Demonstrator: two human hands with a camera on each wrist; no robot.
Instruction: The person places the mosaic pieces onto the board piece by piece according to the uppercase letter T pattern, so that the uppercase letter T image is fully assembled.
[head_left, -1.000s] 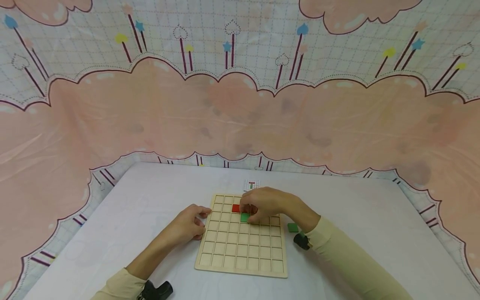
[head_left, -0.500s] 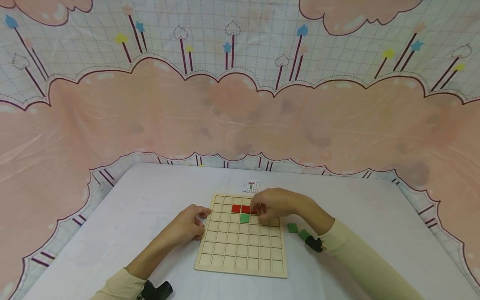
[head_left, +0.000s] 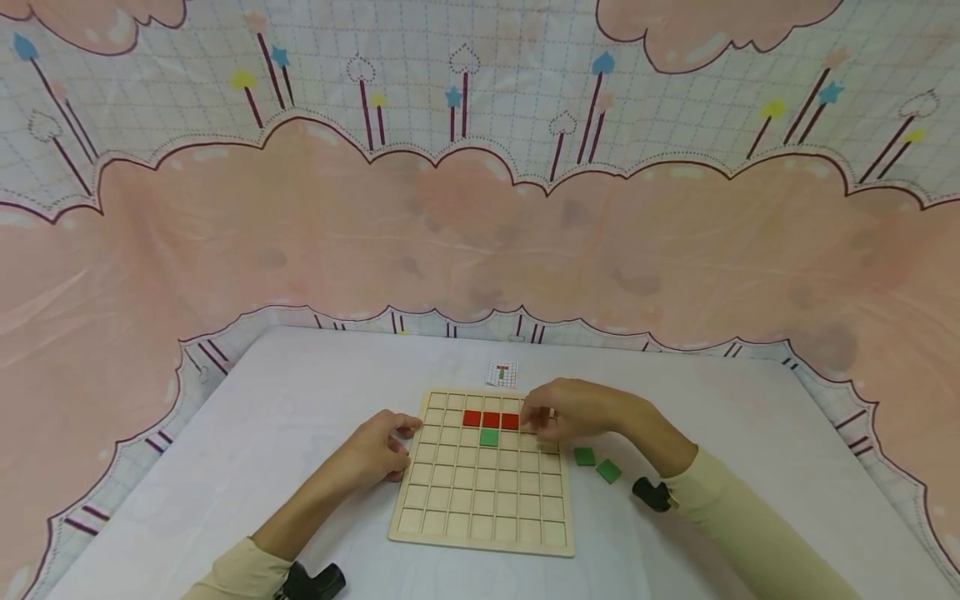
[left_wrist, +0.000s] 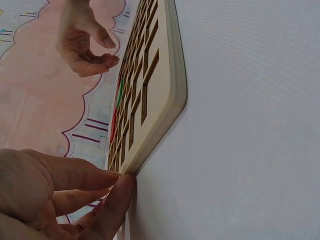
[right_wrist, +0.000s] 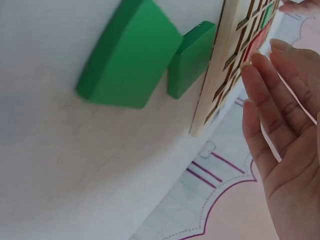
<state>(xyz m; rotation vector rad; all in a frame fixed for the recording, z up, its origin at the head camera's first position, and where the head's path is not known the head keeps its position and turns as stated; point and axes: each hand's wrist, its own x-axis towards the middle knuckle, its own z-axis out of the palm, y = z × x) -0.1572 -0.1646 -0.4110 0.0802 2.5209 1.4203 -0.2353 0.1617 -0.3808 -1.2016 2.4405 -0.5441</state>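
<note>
A wooden grid board lies on the white table. Three red tiles sit side by side in one row near its far end, with a green tile below the middle one. My left hand touches the board's left edge with its fingertips. Over the board's upper right side is my right hand, fingers loosely curved and holding nothing. Two loose green tiles lie right of the board, large in the right wrist view. The left wrist view shows the board's thick corner and both hands.
A small printed card with a red and green grid pattern lies beyond the board. Behind the table hangs a pink and white patterned cloth. Each wrist wears a black camera.
My right hand has moved right, away from the middle of the board, uncovering the second and third red tiles and the loose green tiles. The left hand stays put.
</note>
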